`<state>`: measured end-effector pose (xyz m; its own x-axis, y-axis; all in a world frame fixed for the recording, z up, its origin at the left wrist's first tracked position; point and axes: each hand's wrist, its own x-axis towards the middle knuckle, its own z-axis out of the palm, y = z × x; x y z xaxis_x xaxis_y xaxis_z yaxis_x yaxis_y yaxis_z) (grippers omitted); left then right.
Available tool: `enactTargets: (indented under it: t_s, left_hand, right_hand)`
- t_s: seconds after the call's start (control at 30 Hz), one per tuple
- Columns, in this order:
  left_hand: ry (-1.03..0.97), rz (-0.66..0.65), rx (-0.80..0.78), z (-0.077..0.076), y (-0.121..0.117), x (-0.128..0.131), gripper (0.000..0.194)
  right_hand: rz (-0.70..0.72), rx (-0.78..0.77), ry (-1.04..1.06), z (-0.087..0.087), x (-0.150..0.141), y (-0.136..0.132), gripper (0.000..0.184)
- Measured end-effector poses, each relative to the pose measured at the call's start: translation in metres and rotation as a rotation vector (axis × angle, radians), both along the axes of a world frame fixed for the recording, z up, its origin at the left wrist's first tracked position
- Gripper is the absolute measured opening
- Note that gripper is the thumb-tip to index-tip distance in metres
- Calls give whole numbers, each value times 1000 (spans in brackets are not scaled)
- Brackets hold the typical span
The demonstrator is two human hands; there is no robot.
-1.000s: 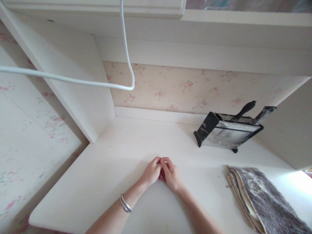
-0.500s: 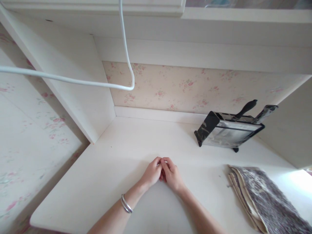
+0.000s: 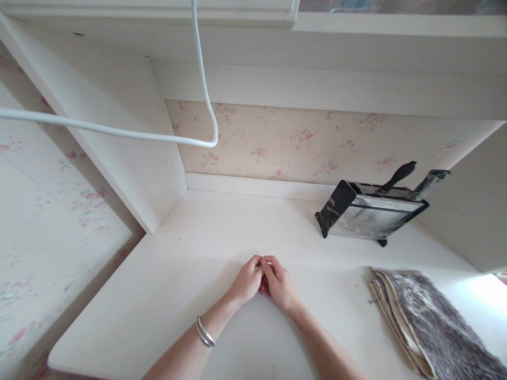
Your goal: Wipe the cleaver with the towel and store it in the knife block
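Observation:
My left hand [image 3: 246, 278] and my right hand [image 3: 280, 285] rest together on the white countertop [image 3: 166, 295]. Their curled fingers meet at the thumbs and fingertips, and both hands are closed. No object shows in either one, though the inner fingers are partly hidden. A silver bangle [image 3: 205, 331] circles my left wrist. Off to the right of my right hand lies a folded grey-brown patterned cloth [image 3: 431, 316] with beige edges.
A black and silver knife block [image 3: 372, 216] with two dark handles stands at the back right. A white cable [image 3: 130, 134] hangs across the upper left in front of the view. Overhead is a white cabinet [image 3: 245, 42]; a white side panel [image 3: 119, 116] bounds the left.

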<state>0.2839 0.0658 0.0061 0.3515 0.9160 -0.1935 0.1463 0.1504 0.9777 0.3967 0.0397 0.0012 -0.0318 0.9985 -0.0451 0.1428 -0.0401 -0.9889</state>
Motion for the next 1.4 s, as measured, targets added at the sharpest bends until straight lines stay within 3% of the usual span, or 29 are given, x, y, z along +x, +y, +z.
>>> enactTargets:
  t_s: [1.4]
  left_hand:
    - [-14, -4, -13, 1, 0, 0, 17]
  right_hand:
    - [1, -3, -14, 3, 0, -1, 41]
